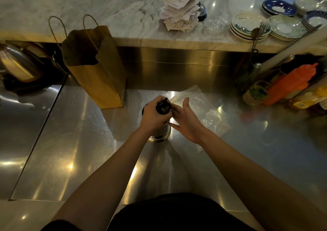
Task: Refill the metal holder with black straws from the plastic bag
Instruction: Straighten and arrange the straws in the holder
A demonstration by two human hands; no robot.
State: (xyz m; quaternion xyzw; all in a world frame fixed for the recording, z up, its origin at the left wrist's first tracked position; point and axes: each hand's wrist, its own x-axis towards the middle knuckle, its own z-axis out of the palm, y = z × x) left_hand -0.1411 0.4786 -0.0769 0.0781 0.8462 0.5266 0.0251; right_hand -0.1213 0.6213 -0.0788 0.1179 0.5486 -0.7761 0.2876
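Observation:
A perforated metal holder [163, 130] stands upright on the steel counter, mostly hidden under my left hand. My left hand [152, 116] is closed around a bundle of black straws [163, 106], held upright over the holder's mouth. My right hand [186, 121] is open with its fingers spread, right beside the holder and the straws, its thumb near the holder's side. The clear plastic bag [200, 103] lies flat on the counter just behind and to the right of my right hand; it looks empty.
A brown paper bag [95, 67] stands behind the holder to the left. An orange squeeze bottle [290, 85], a jar and other bottles crowd the right. The marble shelf [106, 18] behind carries stacked plates [247, 27] and paper slips. A kettle [17, 64] sits far left.

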